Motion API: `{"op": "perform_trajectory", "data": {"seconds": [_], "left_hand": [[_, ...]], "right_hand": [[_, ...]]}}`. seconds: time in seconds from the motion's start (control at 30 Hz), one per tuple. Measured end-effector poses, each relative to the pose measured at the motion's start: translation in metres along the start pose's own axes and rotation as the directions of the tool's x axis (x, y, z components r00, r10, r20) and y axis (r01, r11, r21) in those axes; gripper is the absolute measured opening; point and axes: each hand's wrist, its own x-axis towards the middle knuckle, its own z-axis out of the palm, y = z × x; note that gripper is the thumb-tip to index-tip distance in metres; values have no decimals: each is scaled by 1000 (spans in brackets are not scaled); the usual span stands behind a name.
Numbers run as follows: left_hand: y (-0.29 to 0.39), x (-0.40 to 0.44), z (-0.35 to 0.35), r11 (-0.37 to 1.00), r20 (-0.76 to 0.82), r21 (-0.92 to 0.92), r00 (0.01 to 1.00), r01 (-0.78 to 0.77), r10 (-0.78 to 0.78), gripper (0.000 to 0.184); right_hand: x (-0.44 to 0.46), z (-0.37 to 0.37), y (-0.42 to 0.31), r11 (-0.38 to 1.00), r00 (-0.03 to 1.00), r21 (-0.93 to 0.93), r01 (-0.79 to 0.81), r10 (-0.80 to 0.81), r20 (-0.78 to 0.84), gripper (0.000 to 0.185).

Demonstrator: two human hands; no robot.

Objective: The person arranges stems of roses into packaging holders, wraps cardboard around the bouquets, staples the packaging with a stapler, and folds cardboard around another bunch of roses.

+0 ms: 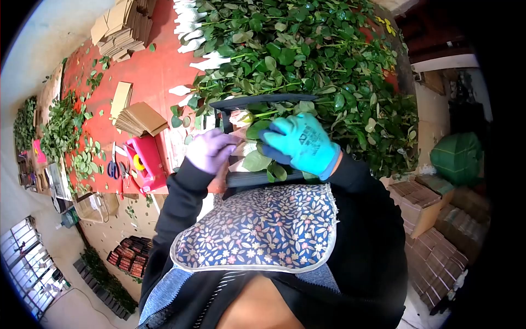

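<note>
Evidently both gloved hands work close together over the black frame. The left hand (209, 151), in purple, has its thumb and fingertips drawn narrowly together at a pale wrapping, though whether they pinch it is too small to tell. The right hand (301, 142), in teal, curls its fingers inward over leafy stems, and what sits inside that curl is hidden, so a firm grip cannot be confirmed. Between and just above them, a rose (241, 117) lies in the black frame (263, 100), its head toward the left and its leaves toward the right; the raised rim probably stops the flowers from rolling. That layout seems to leave the delicate heads to the left hand and the stems to the right. Beyond the frame, a broad pile of leafy stems (329, 60) lies the same way round, with white sleeves (211, 61) at its left edge, presumably shielding the blooms. Left of the frame, on the red surface (170, 38), a pink tape dispenser (155, 164), scissors (113, 167) and red-handled cutters (131, 183) rest near the left arm, apparently for easy reach. Small cardboard pieces (141, 119) lie behind them, and a taller cardboard stack (123, 33) stands farther off, perhaps as a reserve.
</note>
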Motion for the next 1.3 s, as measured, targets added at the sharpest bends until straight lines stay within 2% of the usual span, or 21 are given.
{"op": "perform_trajectory", "data": {"seconds": [0.07,0.13,0.23,0.33,0.4,0.43,0.47,0.53,0.67,0.73,0.87,0.9,0.93,1.0,1.03,1.07,1.13,1.2,1.23,1.27,1.3], "left_hand": [[16,17,12,964,-8,266,1000,-23,26,11],[30,31,11,959,32,268,996,-89,83,19],[34,40,22,958,-2,255,990,-135,140,16],[37,49,31,915,108,395,993,-80,41,11],[36,58,39,929,34,370,999,5,-19,8],[38,62,41,952,87,191,962,239,-259,8],[36,62,45,954,94,194,964,228,-250,8],[27,58,57,934,-15,356,999,37,-34,8],[31,56,50,899,85,436,996,-50,15,6],[39,57,28,825,76,517,972,-228,222,13],[25,41,7,873,148,356,943,-333,299,5],[10,36,-1,883,195,349,946,-313,258,7],[7,30,-6,943,231,309,971,-125,53,6],[-13,15,-18,881,233,391,955,-265,184,4],[-19,7,-19,880,222,423,966,-215,130,10],[-41,-10,-10,883,203,469,971,15,-124,16],[-64,-28,-14,751,246,652,910,101,-335,15],[-59,-35,-35,925,266,269,903,266,-337,16],[-63,-37,-29,974,175,44,958,223,-227,15],[-64,-41,-20,974,44,-173,989,144,-139,15],[-52,-47,-10,733,213,-474,871,488,-442,14]], "right_hand": [[-2,15,3,998,991,-62,-19,27,131,27],[-10,37,17,963,965,-113,-246,254,68,44],[-9,36,16,952,956,-134,-277,286,57,52],[-12,46,18,950,954,-110,-292,297,37,55],[-14,54,24,974,982,-127,-188,187,-19,55],[-15,56,26,978,983,-104,-182,185,18,55],[-14,54,27,976,980,-103,-194,196,13,55],[-11,50,27,974,970,-93,-207,217,109,56],[-11,57,25,962,965,-177,-209,232,120,57],[-13,61,25,958,974,-212,-193,214,81,57],[-12,62,25,971,983,-180,-156,171,71,57],[-12,60,28,974,981,-158,-163,177,81,54],[-11,57,31,977,980,-135,-165,178,93,52],[-7,55,29,977,975,-138,-163,181,126,53],[-8,58,29,973,975,-150,-173,192,116,52],[-9,62,29,971,974,-161,-179,198,110,52],[-11,65,34,970,978,-179,-163,183,103,48],[-12,56,34,986,985,17,-164,162,52,45],[-14,48,32,988,989,52,-147,146,29,43],[-11,29,26,976,974,114,-185,167,152,39],[-10,19,24,975,987,189,-113,87,137,37]]}}
